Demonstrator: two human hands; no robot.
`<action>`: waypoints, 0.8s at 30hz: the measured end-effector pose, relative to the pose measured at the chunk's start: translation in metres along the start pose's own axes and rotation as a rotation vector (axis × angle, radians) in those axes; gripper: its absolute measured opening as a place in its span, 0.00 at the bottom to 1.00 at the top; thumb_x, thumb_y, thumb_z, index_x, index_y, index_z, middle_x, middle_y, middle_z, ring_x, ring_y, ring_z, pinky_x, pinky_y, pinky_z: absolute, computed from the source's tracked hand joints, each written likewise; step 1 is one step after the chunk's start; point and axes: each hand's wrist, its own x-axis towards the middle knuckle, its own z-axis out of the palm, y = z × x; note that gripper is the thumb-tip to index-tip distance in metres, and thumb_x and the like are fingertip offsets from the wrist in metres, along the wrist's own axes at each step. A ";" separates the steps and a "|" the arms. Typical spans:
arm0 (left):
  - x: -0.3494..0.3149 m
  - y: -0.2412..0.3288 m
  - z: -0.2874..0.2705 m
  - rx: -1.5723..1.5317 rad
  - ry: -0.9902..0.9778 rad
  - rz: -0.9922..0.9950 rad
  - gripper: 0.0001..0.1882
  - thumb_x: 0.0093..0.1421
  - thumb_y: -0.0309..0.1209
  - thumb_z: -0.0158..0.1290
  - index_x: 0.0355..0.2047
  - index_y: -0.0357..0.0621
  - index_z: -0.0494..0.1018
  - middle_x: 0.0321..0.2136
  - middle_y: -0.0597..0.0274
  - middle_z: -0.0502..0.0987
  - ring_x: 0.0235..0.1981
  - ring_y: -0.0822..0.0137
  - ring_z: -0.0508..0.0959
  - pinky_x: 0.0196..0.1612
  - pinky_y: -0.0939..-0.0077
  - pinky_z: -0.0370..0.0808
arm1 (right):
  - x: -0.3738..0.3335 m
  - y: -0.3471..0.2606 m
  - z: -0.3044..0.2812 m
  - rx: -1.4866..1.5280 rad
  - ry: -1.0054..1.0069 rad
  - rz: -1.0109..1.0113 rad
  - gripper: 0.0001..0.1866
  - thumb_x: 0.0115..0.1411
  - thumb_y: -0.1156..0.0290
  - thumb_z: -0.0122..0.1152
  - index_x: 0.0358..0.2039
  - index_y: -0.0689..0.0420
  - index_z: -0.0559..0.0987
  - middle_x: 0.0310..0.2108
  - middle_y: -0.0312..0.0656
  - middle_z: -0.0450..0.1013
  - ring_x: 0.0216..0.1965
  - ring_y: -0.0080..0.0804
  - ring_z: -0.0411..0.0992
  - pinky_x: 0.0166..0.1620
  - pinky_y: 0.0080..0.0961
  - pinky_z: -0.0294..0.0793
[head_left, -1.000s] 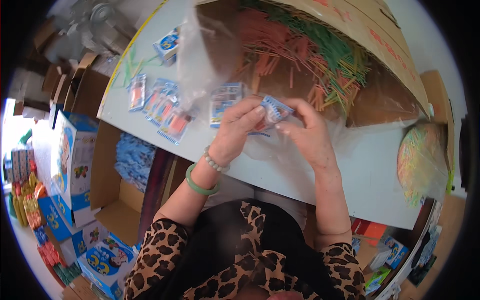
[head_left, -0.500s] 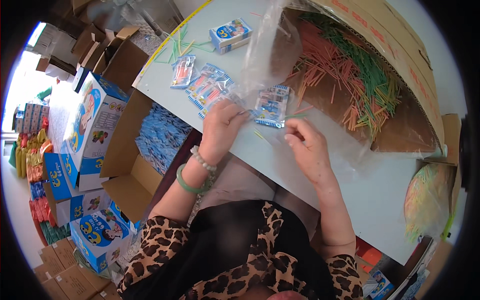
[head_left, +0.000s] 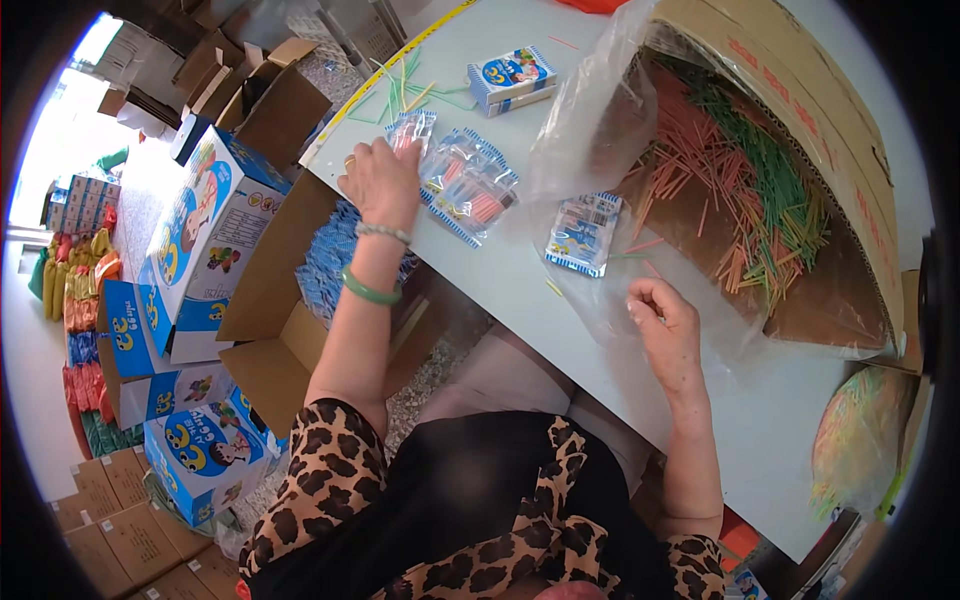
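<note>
Head view: both bare hands are over the white desk (head_left: 770,440), well apart.
Left hand (head_left: 383,188): fingers bent over the near end of the leftmost packet (head_left: 413,124), touching or almost so; whether they pinch its film cannot be told.
Right hand (head_left: 667,332): loosely curled, partly open, nothing visible in its grasp; the single packet (head_left: 583,233) is the nearest one.
Packet positions: the leftmost packet lies partly hidden by the fingers, beside an overlapping packet cluster (head_left: 466,178); the single packet lies flat, next to the clear plastic sheet (head_left: 588,130).
Weight: probably very light, so a fingertip pinch should carry one.
Stiffness: the film looks thin and floppy, likely firmer where the pinkish contents fill it.
Slip: glossy faces suggest a slick surface, and overlapping packets might slide together.
Fragility: hard squeezing across the middle could crush or bend the contents.
Best hold: judging by the flat blue-striped ends, thumb and forefinger would grip there most safely.
Around them: a blue-and-white box (head_left: 512,80), loose green straws (head_left: 405,95), and a large carton (head_left: 830,130) of coloured sticks (head_left: 745,190).
</note>
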 end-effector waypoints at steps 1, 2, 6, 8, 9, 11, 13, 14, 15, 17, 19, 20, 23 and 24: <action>0.006 -0.003 0.003 -0.014 -0.146 -0.053 0.19 0.56 0.46 0.51 0.37 0.44 0.75 0.38 0.53 0.73 0.44 0.55 0.71 0.47 0.58 0.64 | 0.001 0.003 -0.002 0.002 0.005 0.001 0.03 0.53 0.80 0.54 0.30 0.63 0.72 0.24 0.30 0.66 0.27 0.16 0.62 0.32 0.14 0.63; 0.010 -0.004 0.006 -0.027 -0.294 -0.105 0.21 0.57 0.48 0.50 0.39 0.43 0.76 0.41 0.51 0.72 0.47 0.55 0.70 0.49 0.57 0.62 | 0.001 0.006 -0.004 0.013 0.009 0.014 0.03 0.53 0.80 0.54 0.30 0.63 0.72 0.24 0.30 0.66 0.27 0.15 0.62 0.32 0.14 0.63; 0.007 -0.006 0.016 -0.168 -0.230 0.058 0.20 0.58 0.46 0.49 0.40 0.44 0.76 0.38 0.50 0.74 0.43 0.54 0.72 0.47 0.61 0.65 | 0.002 0.009 -0.012 -0.006 0.027 0.024 0.04 0.54 0.80 0.54 0.31 0.63 0.72 0.24 0.28 0.66 0.27 0.13 0.61 0.31 0.12 0.62; 0.017 -0.031 0.035 -0.524 -0.341 0.097 0.20 0.60 0.44 0.47 0.42 0.43 0.76 0.36 0.49 0.75 0.40 0.51 0.73 0.44 0.65 0.68 | 0.004 0.008 -0.012 0.003 0.025 0.013 0.04 0.54 0.80 0.54 0.31 0.63 0.73 0.24 0.28 0.65 0.27 0.13 0.60 0.31 0.12 0.61; 0.020 -0.038 0.036 -0.598 -0.335 0.143 0.16 0.59 0.39 0.48 0.41 0.44 0.76 0.35 0.47 0.76 0.38 0.51 0.74 0.44 0.62 0.70 | 0.004 0.008 -0.013 0.007 0.013 -0.001 0.04 0.54 0.79 0.54 0.31 0.62 0.73 0.24 0.28 0.65 0.27 0.13 0.60 0.31 0.12 0.61; 0.024 -0.028 0.025 -0.895 -0.532 -0.171 0.15 0.58 0.37 0.48 0.41 0.42 0.75 0.38 0.48 0.76 0.36 0.50 0.74 0.43 0.63 0.70 | 0.006 0.012 -0.014 -0.033 0.051 -0.022 0.03 0.54 0.78 0.54 0.31 0.62 0.73 0.24 0.30 0.67 0.26 0.16 0.62 0.31 0.15 0.63; 0.012 -0.010 0.007 -0.680 -0.214 0.051 0.14 0.57 0.35 0.50 0.39 0.41 0.76 0.36 0.49 0.76 0.34 0.50 0.74 0.40 0.64 0.71 | 0.009 0.008 -0.010 -0.068 0.078 -0.055 0.03 0.55 0.76 0.54 0.30 0.62 0.73 0.24 0.32 0.69 0.26 0.19 0.65 0.31 0.19 0.65; 0.006 0.000 -0.002 -0.448 0.118 0.255 0.12 0.56 0.34 0.51 0.37 0.41 0.76 0.34 0.51 0.76 0.32 0.51 0.74 0.37 0.65 0.71 | 0.013 0.004 -0.004 -0.243 0.130 -0.108 0.05 0.55 0.73 0.55 0.31 0.61 0.74 0.26 0.36 0.71 0.28 0.26 0.68 0.33 0.24 0.67; -0.005 0.014 -0.013 -0.394 0.214 0.325 0.09 0.54 0.31 0.53 0.33 0.42 0.76 0.31 0.53 0.76 0.29 0.52 0.74 0.34 0.65 0.70 | 0.018 0.000 0.003 -0.421 0.179 -0.158 0.07 0.55 0.70 0.55 0.31 0.60 0.74 0.27 0.40 0.74 0.29 0.33 0.72 0.34 0.29 0.70; -0.043 0.044 -0.041 -0.466 0.297 0.453 0.04 0.47 0.25 0.58 0.23 0.43 0.73 0.22 0.60 0.72 0.23 0.57 0.71 0.27 0.65 0.65 | 0.037 -0.010 0.023 -0.589 0.152 -0.064 0.11 0.54 0.63 0.57 0.31 0.58 0.74 0.31 0.46 0.74 0.34 0.44 0.73 0.38 0.37 0.70; -0.079 0.072 -0.060 -0.676 0.101 0.575 0.06 0.44 0.25 0.60 0.19 0.44 0.72 0.21 0.62 0.71 0.22 0.59 0.71 0.27 0.67 0.65 | 0.057 -0.003 0.049 -0.713 0.189 -0.028 0.13 0.53 0.61 0.57 0.30 0.60 0.74 0.31 0.48 0.74 0.35 0.44 0.73 0.40 0.36 0.71; -0.090 0.085 -0.066 -0.764 -0.017 0.548 0.05 0.45 0.25 0.60 0.20 0.41 0.73 0.22 0.61 0.71 0.21 0.61 0.70 0.27 0.70 0.66 | 0.064 -0.001 0.054 -0.840 0.209 0.007 0.16 0.53 0.60 0.58 0.30 0.61 0.73 0.30 0.49 0.74 0.35 0.45 0.73 0.42 0.36 0.72; -0.093 0.096 -0.059 -0.933 -0.416 0.263 0.04 0.46 0.24 0.59 0.21 0.38 0.74 0.23 0.59 0.71 0.21 0.63 0.70 0.27 0.73 0.66 | 0.074 -0.007 0.045 -0.694 0.088 0.158 0.16 0.52 0.59 0.58 0.33 0.60 0.73 0.32 0.49 0.74 0.37 0.43 0.73 0.43 0.36 0.71; -0.090 0.094 -0.056 -0.965 -0.440 0.257 0.05 0.48 0.25 0.58 0.23 0.35 0.74 0.23 0.57 0.72 0.20 0.65 0.70 0.26 0.74 0.67 | 0.074 -0.001 0.046 -0.694 0.086 0.157 0.16 0.52 0.59 0.58 0.33 0.60 0.73 0.32 0.49 0.74 0.37 0.43 0.73 0.43 0.36 0.71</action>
